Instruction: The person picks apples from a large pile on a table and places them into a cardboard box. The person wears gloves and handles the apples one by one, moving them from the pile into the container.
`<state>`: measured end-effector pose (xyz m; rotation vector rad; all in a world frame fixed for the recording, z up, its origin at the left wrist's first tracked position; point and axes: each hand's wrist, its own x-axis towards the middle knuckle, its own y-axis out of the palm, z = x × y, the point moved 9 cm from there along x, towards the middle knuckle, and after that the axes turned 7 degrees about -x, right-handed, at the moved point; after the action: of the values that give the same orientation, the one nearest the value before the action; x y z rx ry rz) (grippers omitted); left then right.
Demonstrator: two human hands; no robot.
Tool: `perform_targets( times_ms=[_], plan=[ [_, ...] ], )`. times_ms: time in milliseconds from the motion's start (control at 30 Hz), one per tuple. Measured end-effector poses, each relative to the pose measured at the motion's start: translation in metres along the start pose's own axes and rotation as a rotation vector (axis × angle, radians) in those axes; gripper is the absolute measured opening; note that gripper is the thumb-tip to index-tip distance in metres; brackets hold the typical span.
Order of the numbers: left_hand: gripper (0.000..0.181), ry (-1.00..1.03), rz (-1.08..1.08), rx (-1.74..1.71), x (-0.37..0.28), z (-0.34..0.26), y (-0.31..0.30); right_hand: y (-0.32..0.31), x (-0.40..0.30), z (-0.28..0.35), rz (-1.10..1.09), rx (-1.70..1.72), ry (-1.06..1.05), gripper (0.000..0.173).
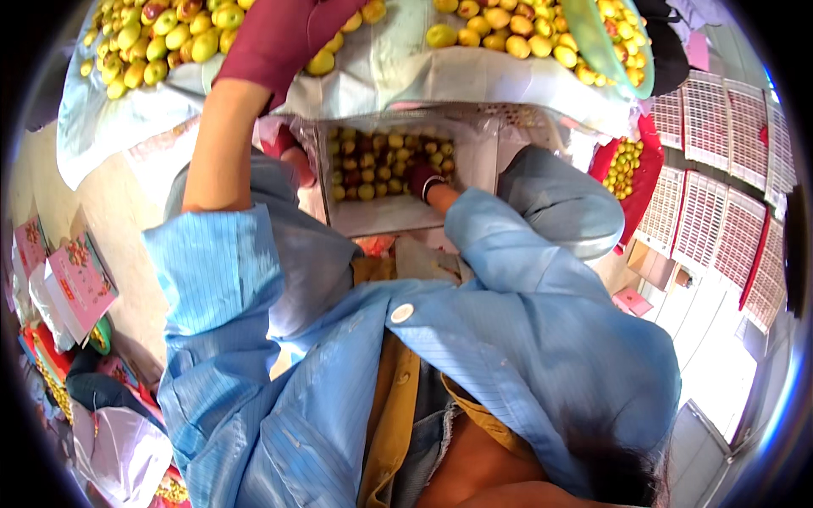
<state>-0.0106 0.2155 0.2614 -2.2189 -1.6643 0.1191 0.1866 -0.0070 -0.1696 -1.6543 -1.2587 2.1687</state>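
Note:
Yellow-green jujubes, some with reddish-brown patches, lie in heaps on a cloth-covered table. My left hand, in a maroon glove, reaches over the table at the edge of the left heap; its fingertips are cut off by the picture's top, so its grip does not show. Below the table edge, a box with a clear plastic liner stands between my knees, part filled with jujubes. Down inside it, my right hand, also gloved in maroon, touches the fruit; its fingers are in shadow.
A translucent green basin overlaps the right heap. Beside my right knee is a red container of jujubes. Stacked white crates stand at right. Printed pink boxes lie at left, and another person's leg shows at lower left.

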Motion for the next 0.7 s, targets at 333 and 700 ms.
perform_targets(
  times_ms=[333, 700],
  plan=[
    [0.026, -0.089, 0.002, 0.006, 0.002, 0.002, -0.009, -0.134, -0.084, -0.017, -0.295, 0.631, 0.021, 0.029],
    [0.025, -0.067, 0.015, 0.017, 0.002, 0.0, -0.005, -0.356, -0.169, -0.184, -0.958, 0.125, 0.456, 0.023]
  ],
)
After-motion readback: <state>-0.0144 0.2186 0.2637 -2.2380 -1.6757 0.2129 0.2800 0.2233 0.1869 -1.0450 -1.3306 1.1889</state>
